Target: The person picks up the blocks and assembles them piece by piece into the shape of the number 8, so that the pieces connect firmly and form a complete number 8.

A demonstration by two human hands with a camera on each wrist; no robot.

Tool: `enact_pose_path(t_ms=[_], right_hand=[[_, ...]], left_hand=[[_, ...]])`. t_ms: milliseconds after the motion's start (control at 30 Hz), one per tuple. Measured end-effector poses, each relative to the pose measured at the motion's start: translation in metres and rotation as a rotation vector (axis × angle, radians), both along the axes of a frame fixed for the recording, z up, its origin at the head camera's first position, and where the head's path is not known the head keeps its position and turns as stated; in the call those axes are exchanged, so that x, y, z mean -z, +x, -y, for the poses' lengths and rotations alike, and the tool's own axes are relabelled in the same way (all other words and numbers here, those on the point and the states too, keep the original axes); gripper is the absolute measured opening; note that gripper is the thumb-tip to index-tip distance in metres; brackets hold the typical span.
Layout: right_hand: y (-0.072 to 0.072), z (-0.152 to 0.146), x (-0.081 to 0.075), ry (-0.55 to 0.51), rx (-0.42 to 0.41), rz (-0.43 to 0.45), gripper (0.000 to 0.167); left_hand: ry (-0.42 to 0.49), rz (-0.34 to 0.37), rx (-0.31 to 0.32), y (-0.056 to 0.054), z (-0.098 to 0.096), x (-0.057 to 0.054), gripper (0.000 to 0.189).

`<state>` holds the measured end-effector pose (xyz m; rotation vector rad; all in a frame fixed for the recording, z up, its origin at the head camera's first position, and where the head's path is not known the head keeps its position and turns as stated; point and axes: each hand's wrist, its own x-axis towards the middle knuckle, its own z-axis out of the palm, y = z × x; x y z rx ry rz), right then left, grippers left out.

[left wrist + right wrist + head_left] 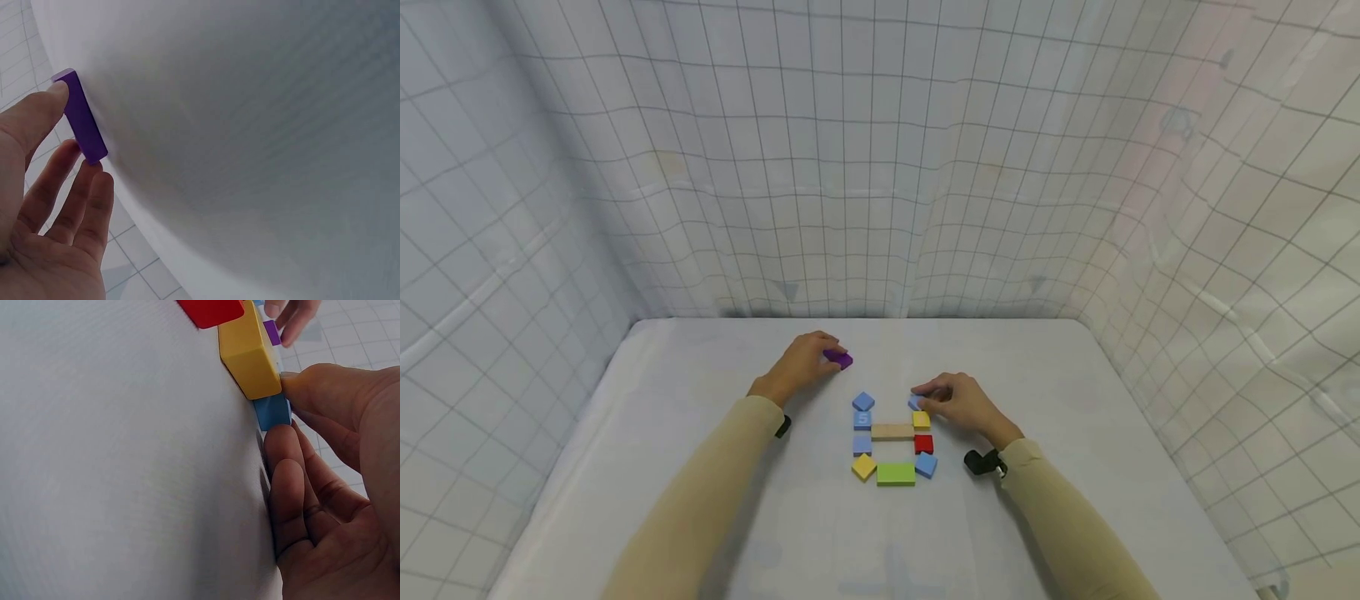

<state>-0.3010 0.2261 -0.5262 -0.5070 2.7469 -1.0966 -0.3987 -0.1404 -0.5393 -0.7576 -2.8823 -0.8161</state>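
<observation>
My left hand pinches a purple block between thumb and fingertips, beyond the upper left of the block arrangement. At the arrangement's upper right corner, my right hand pinches a small blue block, partly covered by its fingers. Right beside that blue block sits a yellow block, and a red block comes after it. Opposite, a tilted blue block lies above a blue block marked 5. A plain wooden strip spans the two columns.
Lower in the arrangement are a lighter blue block, a turned yellow block, a light green block and a tilted blue block. The white table is bordered behind and at both sides by grid-patterned curtains.
</observation>
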Motion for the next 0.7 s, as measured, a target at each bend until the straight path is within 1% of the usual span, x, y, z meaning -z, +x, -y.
enact_pose_path(t_ms=[33, 100, 167, 200, 233, 267, 333, 367, 400, 467, 533, 633, 700], right_hand=[[0.000, 0.000, 0.000, -0.001, -0.001, 0.000, 0.025], [0.000, 0.000, -0.001, 0.001, -0.002, 0.000, 0.025], [0.000, 0.000, -0.002, 0.000, -0.002, 0.006, 0.025], [0.000, 0.000, -0.003, -0.003, -0.001, 0.010, 0.025], [0.000, 0.000, -0.003, -0.005, 0.000, 0.014, 0.025], [0.000, 0.000, -0.003, -0.007, 0.000, 0.017, 0.025], [0.000, 0.001, -0.003, -0.012, 0.004, 0.024, 0.025], [0.000, 0.001, -0.002, -0.015, 0.005, 0.026, 0.025], [0.000, 0.000, -0.002, -0.017, 0.006, 0.027, 0.025], [0.000, 0.000, -0.001, -0.014, 0.004, 0.022, 0.024], [0.000, 0.000, -0.001, -0.010, 0.003, 0.016, 0.024], [0.000, -0.001, 0.000, -0.010, 0.000, 0.013, 0.024], [0.000, -0.001, 0.000, -0.013, 0.003, 0.020, 0.025]], left_hand=[[0.008, -0.015, 0.009, 0.000, 0.001, 0.001, 0.031], [0.005, -0.013, 0.001, 0.006, -0.001, -0.006, 0.030], [0.006, -0.012, -0.008, 0.016, -0.004, -0.016, 0.029], [0.008, 0.008, -0.016, 0.024, -0.007, -0.025, 0.029], [0.010, 0.007, -0.023, 0.027, -0.008, -0.028, 0.029], [0.006, 0.030, -0.038, 0.033, -0.011, -0.036, 0.029], [0.020, 0.024, -0.043, 0.036, -0.013, -0.037, 0.027], [0.029, 0.027, -0.042, 0.035, -0.013, -0.036, 0.027], [0.038, 0.030, -0.038, 0.031, -0.012, -0.032, 0.026], [0.063, 0.038, -0.039, 0.019, -0.008, -0.015, 0.026], [0.074, 0.038, -0.026, 0.002, -0.003, 0.006, 0.025], [0.064, 0.035, -0.038, -0.012, -0.001, 0.028, 0.027], [0.052, 0.048, -0.031, -0.007, -0.004, 0.021, 0.027]])
